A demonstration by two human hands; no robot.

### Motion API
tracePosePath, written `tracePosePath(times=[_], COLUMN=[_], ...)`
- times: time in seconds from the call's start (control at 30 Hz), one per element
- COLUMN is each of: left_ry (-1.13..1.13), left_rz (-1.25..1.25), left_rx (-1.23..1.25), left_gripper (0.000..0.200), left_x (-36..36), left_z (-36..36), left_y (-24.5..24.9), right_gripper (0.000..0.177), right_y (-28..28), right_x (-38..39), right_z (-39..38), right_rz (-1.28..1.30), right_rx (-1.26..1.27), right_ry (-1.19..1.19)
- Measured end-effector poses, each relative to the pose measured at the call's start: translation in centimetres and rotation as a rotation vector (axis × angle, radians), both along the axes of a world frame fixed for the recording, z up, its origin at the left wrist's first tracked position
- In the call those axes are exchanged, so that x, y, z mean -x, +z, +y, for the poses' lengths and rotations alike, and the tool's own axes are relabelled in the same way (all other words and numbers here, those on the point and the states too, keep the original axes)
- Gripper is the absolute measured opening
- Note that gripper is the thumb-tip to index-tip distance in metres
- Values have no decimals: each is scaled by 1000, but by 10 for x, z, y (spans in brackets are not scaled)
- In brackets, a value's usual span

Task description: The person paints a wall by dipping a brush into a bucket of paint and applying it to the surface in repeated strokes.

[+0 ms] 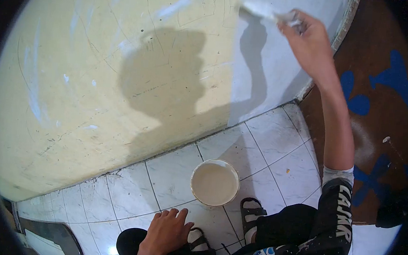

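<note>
My right hand [312, 43] is raised at the upper right, its fingers closed round the handle of a paintbrush [261, 11]. Slightly blurred, the brush head lies over the border between a bare yellow wall [169, 79] and a strip painted pale bluish white [286, 53]. White paint stains the fingers near the handle. Low in the view, my left hand [168, 232] rests over my bent knee, fingers stretched out and holding nothing. Just beyond it on the floor stands a round bucket [215, 182] of whitish paint.
White floor tiles [174, 172] meet the foot of the wall. To the right is a brown panel [365, 122] with blue shapes. A dark, curved-edged object [60, 235] lies at lower left. My sandalled feet are close to the bucket. Thin cracks and white smears mark the yellow wall.
</note>
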State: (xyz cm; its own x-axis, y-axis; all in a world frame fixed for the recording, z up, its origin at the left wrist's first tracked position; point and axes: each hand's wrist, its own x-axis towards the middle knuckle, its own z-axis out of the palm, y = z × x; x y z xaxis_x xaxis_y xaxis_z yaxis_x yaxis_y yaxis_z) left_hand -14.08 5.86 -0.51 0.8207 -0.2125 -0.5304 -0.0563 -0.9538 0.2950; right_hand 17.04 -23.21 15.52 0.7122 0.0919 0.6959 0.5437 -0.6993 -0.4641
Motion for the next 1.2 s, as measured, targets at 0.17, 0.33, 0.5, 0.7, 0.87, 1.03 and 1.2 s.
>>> tracePosePath(times=[0.17,0.33,0.5,0.7,0.87,1.03,1.2], left_ry=[-30,-5,-10,-26,-15,-8,-20], left_rz=[27,41,-10,47,-65,-117,49], left_rx=[-10,-9,22,0,37,27,-7], left_gripper=[47,47,46,47,43,39,49], left_x=[-4,-6,-7,-8,3,5,-5], left_z=[-1,5,12,11,10,8,1], left_y=[-3,-5,-8,-7,-7,-7,0], right_gripper=[7,29,21,22,23,21,23], right_y=[41,17,-48,-127,-170,-75,24], right_x=[21,-19,-2,24,14,-15,-25], right_z=[22,20,31,6,-29,-46,-56], right_rz=[-207,-367,-250,141,522,236,-27], right_rx=[-182,-178,22,144,263,106,155], right_ry=[31,144,-54,-26,-49,-170,-171])
